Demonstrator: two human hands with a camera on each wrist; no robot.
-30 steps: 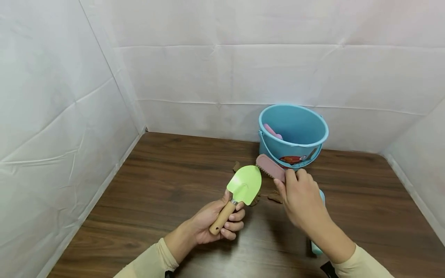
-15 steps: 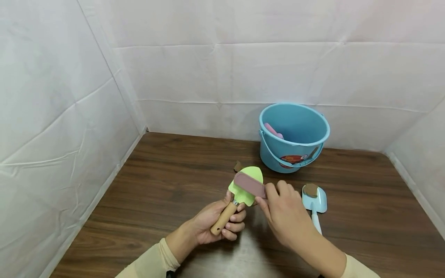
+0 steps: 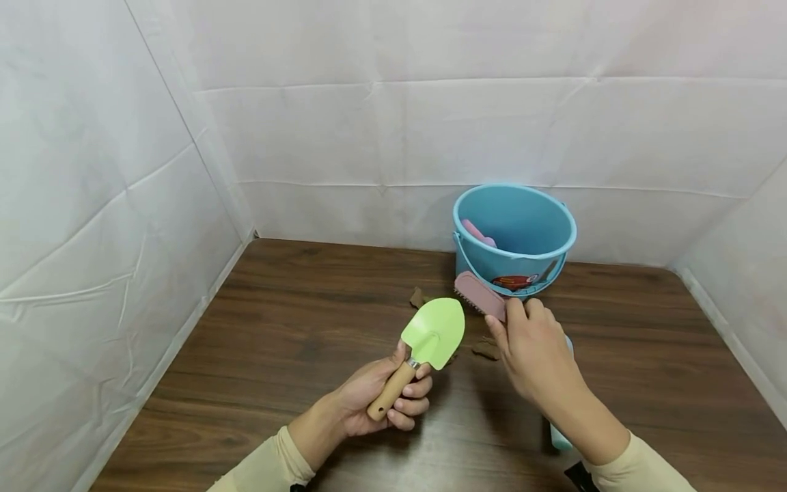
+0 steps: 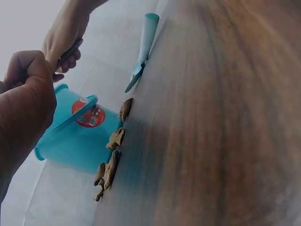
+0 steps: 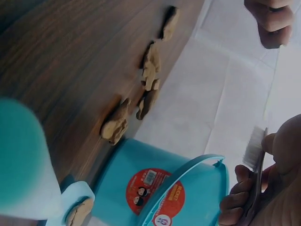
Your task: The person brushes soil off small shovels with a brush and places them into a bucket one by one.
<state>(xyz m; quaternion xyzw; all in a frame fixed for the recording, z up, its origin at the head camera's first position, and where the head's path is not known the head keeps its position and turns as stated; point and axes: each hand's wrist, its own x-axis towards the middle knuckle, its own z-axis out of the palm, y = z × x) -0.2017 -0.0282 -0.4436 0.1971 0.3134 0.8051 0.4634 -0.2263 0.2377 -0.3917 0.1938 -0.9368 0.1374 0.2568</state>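
In the head view my left hand (image 3: pixel 365 398) grips the wooden handle of a hand trowel, its light green blade (image 3: pixel 435 333) pointing up and right. My right hand (image 3: pixel 533 345) pinches the end of a pink brush (image 3: pixel 481 295), bristles toward the lower left, just right of the blade tip. The right wrist view shows the brush's pale bristles (image 5: pixel 254 147) clear of the trowel. Behind the brush stands a light blue bucket (image 3: pixel 541 229). Under my right forearm lies a light blue toy shovel (image 3: pixel 561 439), mostly hidden in the head view.
Several brown, clay-like lumps (image 4: pixel 111 169) lie on the dark wooden table (image 3: pixel 295 328) in front of the bucket. One brown lump (image 5: pixel 80 213) sits on the shovel's scoop. A pink handle (image 3: pixel 477 232) leans inside the bucket. White sheets (image 3: pixel 344 137) surround the table.
Half a second ago the brush lay across the green blade; now it is off it, up and to the right, about where it was a second ago. The trowel has hardly moved.
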